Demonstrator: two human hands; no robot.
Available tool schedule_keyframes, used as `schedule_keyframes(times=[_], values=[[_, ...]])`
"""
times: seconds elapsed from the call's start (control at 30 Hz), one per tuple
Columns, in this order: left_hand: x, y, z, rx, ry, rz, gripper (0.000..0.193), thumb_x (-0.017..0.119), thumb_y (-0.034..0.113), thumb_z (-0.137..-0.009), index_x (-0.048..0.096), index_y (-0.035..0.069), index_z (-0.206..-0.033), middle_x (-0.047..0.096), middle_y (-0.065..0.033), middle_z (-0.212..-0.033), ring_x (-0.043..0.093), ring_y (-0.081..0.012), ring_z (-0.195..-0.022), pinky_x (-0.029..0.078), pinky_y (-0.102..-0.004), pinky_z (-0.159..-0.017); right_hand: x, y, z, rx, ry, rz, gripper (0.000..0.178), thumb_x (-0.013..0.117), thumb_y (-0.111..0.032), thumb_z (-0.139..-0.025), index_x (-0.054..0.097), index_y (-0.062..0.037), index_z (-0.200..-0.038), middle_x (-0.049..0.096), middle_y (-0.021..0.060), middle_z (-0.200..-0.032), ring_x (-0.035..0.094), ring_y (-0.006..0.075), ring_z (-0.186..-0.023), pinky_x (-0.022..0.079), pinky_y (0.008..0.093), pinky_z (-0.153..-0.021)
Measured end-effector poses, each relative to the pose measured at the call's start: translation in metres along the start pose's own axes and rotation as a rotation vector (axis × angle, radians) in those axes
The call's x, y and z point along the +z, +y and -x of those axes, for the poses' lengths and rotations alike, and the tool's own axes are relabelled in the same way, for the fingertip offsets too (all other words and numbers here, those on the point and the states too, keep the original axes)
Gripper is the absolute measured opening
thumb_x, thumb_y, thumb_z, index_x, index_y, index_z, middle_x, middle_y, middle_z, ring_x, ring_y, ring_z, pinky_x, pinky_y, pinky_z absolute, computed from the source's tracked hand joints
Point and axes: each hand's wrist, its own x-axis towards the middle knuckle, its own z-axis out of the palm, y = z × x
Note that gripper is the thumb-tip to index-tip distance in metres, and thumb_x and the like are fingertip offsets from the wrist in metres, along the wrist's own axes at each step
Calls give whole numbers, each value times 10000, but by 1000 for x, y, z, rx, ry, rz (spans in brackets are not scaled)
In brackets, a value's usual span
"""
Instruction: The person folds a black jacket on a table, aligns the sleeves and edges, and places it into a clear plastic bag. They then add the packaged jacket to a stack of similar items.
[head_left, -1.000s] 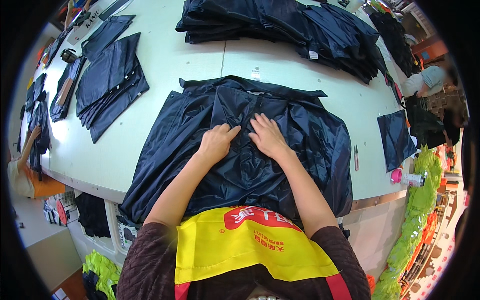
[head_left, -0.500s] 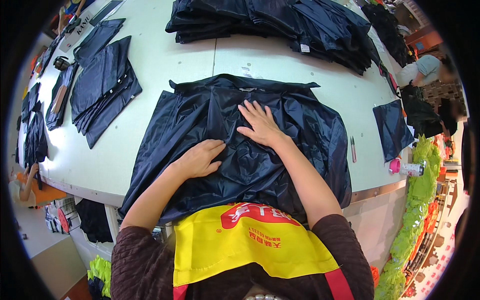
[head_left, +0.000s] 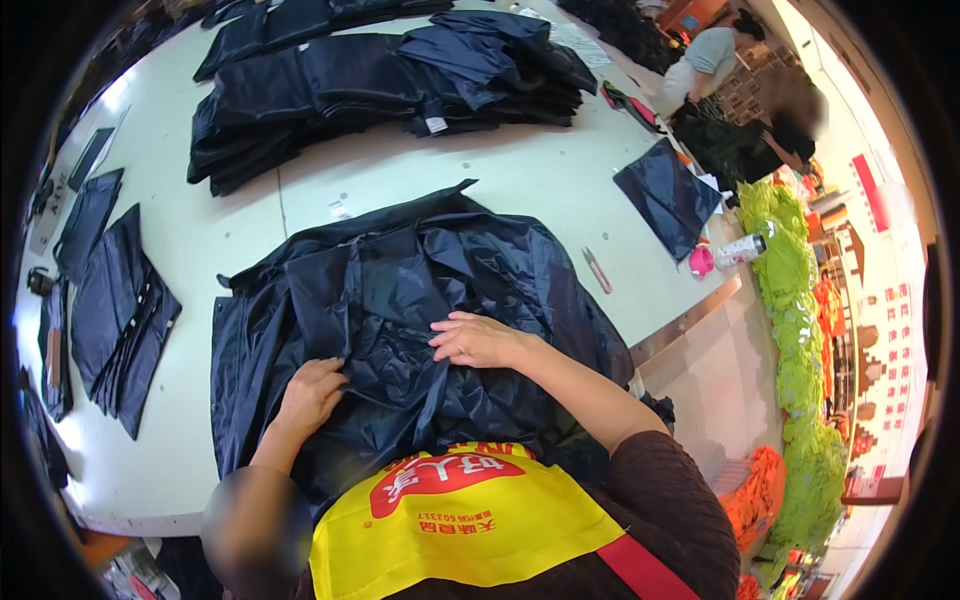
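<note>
A shiny dark navy jacket (head_left: 390, 290) lies spread and wrinkled on the table before me, its collar edge turned away from me. Its near part reaches down against my yellow apron. On the left half of the cloth rests my left hand (head_left: 310, 396), fingers slightly bent and close together. My right hand (head_left: 480, 340) is on the jacket's middle, fingers stretched to the left beside a raised fold. Neither hand visibly pinches the cloth.
Folded dark garments form a big pile (head_left: 330, 90) at the far side, with more garments (head_left: 115, 310) at left. At right lie small snips (head_left: 597, 270), a folded dark piece (head_left: 668, 198), a pink object (head_left: 701, 261) and a bottle (head_left: 740, 249). People (head_left: 705, 65) work beyond.
My view has swung to the right. My right hand has come down from near the collar to the jacket's middle. The jacket's collar edge now lies slanted and more crumpled.
</note>
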Motion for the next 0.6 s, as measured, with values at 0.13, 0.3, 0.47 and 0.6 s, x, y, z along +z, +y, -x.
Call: schedule_keyframes(times=[0.13,0.3,0.47,0.6], values=[[3,-4,-8,-510,74,281,203,505,159,-893,544,-32,-838,573,-240,-799,559,-406,-778,443,-413,-681,-16,4,-16,339,-121,-411,297,550,-301,-877,630,-40,-993,653,113,-988,602,259,-950,458,333,-823],[7,-7,-25,-737,148,233,274,498,214,-898,502,-42,-799,548,-270,-773,540,-435,-762,413,-450,-653,-22,12,-25,378,-43,-519,424,587,-372,-837,602,-17,-1068,641,176,-948,617,287,-874,470,340,-781],[12,-9,-30,-764,114,45,245,521,245,-877,502,2,-855,590,-248,-778,571,-432,-761,438,-470,-666,-1,2,-46,647,243,-157,287,521,-314,-873,563,-39,-807,635,184,-795,608,373,-783,470,459,-682],[16,-6,-36,-794,54,-123,256,574,248,-831,461,96,-1003,637,-211,-782,616,-404,-751,468,-490,-672,1,-3,-54,681,157,76,240,540,-264,-858,550,-25,-877,632,184,-897,605,327,-889,476,418,-722]])
